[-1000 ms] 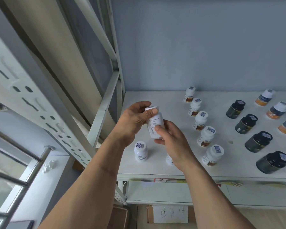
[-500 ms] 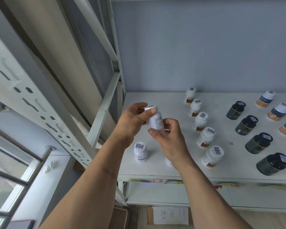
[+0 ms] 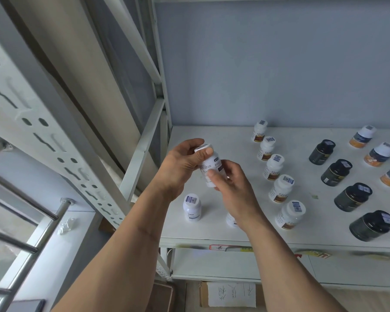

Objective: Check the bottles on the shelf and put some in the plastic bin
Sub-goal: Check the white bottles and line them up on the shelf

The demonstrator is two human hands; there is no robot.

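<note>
Both hands, left hand [image 3: 178,163] and right hand [image 3: 232,188], grip a white bottle [image 3: 209,167], now tilted further for label inspection above the shelf [image 3: 234,136].

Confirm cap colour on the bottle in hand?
White, same as the held bottle body; head view.

We can make out three large handwritten characters on the white sheet [image 3: 232,294] taped to the cardboard box [image 3: 203,293] below the shelf, though they lie sideways and we cannot read them with certainty. A red-edged tag [image 3: 218,247] on the shelf's front lip carries one small handwritten mark, too small for us to read. The printed labels and code stickers on the held bottle [image 3: 211,164] and on the bottle caps, such as the white bottle [image 3: 192,207] near the front, are too blurred for us to read.
</note>
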